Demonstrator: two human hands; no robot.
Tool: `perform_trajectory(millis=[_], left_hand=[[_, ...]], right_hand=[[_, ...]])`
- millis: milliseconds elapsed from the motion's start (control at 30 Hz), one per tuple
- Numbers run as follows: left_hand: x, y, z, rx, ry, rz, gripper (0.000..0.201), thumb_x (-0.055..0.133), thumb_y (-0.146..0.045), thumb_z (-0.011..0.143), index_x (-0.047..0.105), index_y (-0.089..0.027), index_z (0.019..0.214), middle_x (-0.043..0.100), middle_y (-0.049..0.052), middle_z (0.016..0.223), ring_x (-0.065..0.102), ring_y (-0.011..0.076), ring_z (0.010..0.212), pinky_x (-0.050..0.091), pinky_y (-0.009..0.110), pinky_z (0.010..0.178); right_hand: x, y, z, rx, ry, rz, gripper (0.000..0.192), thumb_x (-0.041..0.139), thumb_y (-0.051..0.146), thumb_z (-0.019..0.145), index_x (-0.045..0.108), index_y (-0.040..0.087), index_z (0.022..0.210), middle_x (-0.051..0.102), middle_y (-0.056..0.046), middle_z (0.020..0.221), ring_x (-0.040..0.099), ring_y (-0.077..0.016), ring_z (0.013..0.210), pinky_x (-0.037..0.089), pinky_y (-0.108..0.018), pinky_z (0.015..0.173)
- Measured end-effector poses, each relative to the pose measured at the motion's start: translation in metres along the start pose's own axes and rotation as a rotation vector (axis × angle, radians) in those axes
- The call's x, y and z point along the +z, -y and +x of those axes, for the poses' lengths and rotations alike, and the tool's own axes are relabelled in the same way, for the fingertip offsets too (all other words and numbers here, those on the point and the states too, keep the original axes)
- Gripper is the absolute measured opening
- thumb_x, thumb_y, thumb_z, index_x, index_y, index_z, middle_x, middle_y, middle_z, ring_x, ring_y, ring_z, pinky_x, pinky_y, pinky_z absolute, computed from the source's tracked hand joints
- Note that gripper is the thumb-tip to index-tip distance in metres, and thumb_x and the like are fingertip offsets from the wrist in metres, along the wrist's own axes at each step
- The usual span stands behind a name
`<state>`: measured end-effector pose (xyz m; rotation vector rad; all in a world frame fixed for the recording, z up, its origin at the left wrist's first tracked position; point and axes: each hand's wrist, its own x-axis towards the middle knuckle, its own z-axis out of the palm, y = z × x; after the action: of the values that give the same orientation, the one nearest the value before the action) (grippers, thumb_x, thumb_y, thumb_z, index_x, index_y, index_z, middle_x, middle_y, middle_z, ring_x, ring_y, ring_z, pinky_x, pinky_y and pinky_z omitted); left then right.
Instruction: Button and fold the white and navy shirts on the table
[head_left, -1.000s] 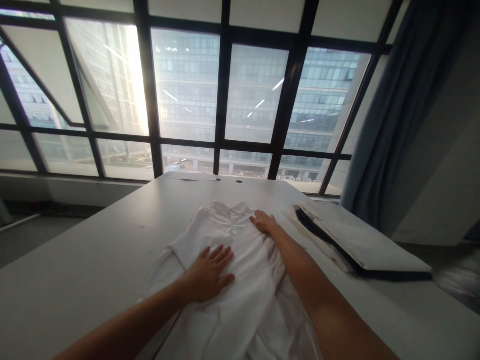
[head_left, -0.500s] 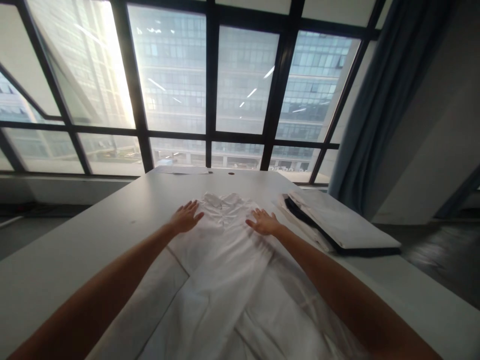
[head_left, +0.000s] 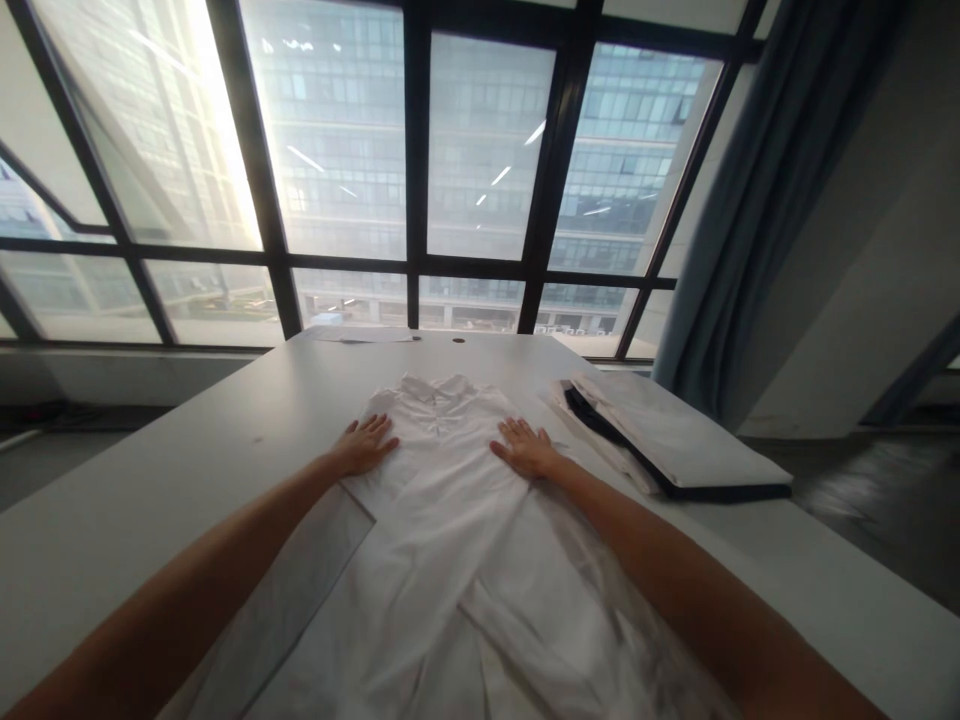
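A white collared shirt point(head_left: 442, 500) is spread lengthwise along the white table point(head_left: 247, 450), its collar at the far end and its lower part running toward me. Creases cross its front, and its sleeves are folded down along the body. My left hand point(head_left: 364, 445) rests flat near the shirt's left shoulder, fingers apart. On the opposite shoulder lies my right hand point(head_left: 523, 447), palm down with the fingers spread. Neither hand grips the cloth. The near end of the shirt runs out of the picture.
To the right lies a stack of folded white and dark fabric point(head_left: 675, 430). White sheets point(head_left: 360, 334) sit at the table's far edge, near a small dark round hole point(head_left: 458, 340). Beyond stand tall windows point(head_left: 480, 150), with a blue-grey curtain point(head_left: 735, 240) on the right.
Both hands have moved slightly down, toward me, along the shoulders. The cloth near the collar looks flatter and wider now. The camera view has shifted a little.
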<state>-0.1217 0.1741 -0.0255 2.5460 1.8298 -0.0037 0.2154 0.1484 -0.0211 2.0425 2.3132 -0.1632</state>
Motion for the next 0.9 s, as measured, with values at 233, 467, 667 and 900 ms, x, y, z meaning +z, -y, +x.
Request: perform_trajectory(millis=[233,467,667,900], left_hand=[[-0.014,-0.037,-0.023,-0.011,-0.001,-0.035,0.064,0.015,-0.058,0.096,0.028,-0.027,0.151,0.021,0.008,0.158,0.019,0.0321,0.145,0.018,0.06,0.11],[-0.005,-0.045,-0.018,0.059,0.068,-0.027,0.068,0.017,-0.059,0.095,0.021,-0.024,0.153,0.01,0.008,0.16,0.008,0.0288,0.147,0.009,0.061,0.112],[-0.001,-0.068,-0.024,0.193,0.037,-0.085,0.066,0.018,-0.063,0.094,0.022,-0.032,0.152,0.012,0.003,0.16,0.009,0.0284,0.147,0.01,0.062,0.112],[-0.007,-0.077,-0.036,0.182,-0.085,-0.056,0.057,0.022,-0.052,0.098,0.033,-0.027,0.149,0.023,0.008,0.158,0.017,0.0291,0.146,0.01,0.061,0.113]], right_hand=[[-0.003,0.022,-0.013,-0.058,-0.029,0.006,0.077,0.017,0.07,0.092,0.017,0.025,0.154,0.01,-0.006,0.16,0.006,-0.0332,0.145,0.005,-0.06,0.112],[0.002,0.026,-0.003,-0.059,-0.001,0.099,0.07,0.016,0.06,0.097,0.019,0.019,0.154,0.009,-0.007,0.16,0.006,-0.0286,0.146,0.008,-0.057,0.114],[0.002,0.024,0.001,-0.109,-0.059,0.039,0.068,0.018,0.06,0.097,0.022,0.02,0.153,0.012,-0.007,0.159,0.006,-0.0276,0.146,0.004,-0.053,0.114],[-0.006,0.063,-0.043,-0.138,-0.066,0.066,0.075,0.024,0.066,0.093,0.022,0.021,0.153,0.016,-0.01,0.158,0.012,-0.0359,0.144,0.008,-0.058,0.112]])
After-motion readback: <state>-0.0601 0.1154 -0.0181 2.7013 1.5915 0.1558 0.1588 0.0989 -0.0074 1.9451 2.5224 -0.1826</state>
